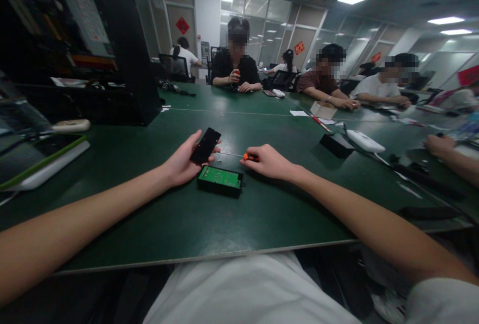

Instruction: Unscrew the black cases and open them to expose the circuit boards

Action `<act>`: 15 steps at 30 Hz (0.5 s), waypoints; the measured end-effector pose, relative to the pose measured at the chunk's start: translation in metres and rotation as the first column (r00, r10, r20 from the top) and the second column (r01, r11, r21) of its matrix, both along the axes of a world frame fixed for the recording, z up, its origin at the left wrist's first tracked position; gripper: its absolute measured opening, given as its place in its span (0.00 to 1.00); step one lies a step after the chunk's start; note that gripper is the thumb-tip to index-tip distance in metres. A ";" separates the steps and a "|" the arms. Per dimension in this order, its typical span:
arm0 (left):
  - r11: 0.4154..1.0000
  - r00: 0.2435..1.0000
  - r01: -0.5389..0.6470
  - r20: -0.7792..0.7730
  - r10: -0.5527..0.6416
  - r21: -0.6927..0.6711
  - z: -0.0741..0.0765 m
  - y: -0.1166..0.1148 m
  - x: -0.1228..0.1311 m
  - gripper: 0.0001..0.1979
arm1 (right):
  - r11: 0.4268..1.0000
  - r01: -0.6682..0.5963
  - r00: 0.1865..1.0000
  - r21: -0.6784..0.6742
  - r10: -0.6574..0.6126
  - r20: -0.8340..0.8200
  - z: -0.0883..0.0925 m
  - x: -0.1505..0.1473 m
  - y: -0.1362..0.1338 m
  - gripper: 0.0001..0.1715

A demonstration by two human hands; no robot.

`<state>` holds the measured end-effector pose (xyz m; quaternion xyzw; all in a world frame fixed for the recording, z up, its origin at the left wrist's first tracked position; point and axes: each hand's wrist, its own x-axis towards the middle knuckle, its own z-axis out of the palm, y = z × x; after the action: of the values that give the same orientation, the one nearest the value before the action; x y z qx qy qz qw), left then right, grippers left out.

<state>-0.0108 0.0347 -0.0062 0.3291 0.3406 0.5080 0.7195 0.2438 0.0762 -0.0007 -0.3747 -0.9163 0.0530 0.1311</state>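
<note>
My left hand [183, 162] holds a flat black cover [206, 145], tilted up, with its fingers behind the far edge. In my right hand [271, 161] is a screwdriver [246, 156] with an orange and black handle. Its thin metal shaft points left toward the fingers of my left hand; whether the tip touches anything is unclear. Just below and between the hands, a black plastic box [219, 188] lies open on the green table [224, 229]. A green circuit board [221, 176] sits inside it. Some tiny bits lie near the shaft, too small to name.
A black shelf unit [129, 55] stands at the left, with a green-edged device [45, 157] in front. On the right are a black box [337, 145], a white device with a cable [364, 140] and a small carton [323, 109]. Several people sit around the table.
</note>
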 end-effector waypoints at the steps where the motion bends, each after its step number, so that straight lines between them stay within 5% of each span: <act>1: 1.000 1.000 -0.006 -0.001 0.006 -0.010 0.001 0.000 0.000 0.22 | 1.000 0.018 1.000 -0.007 -0.018 0.001 -0.001 0.001 0.002 0.24; 15: 0.998 0.995 0.032 -0.096 -0.028 0.046 -0.003 0.000 -0.001 0.13 | 0.992 0.076 0.990 0.101 -0.087 0.112 -0.005 0.005 0.007 0.18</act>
<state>-0.0115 0.0343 -0.0095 0.3753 0.3575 0.4888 0.7018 0.2493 0.0827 -0.0056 -0.4075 -0.9078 -0.0187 0.0973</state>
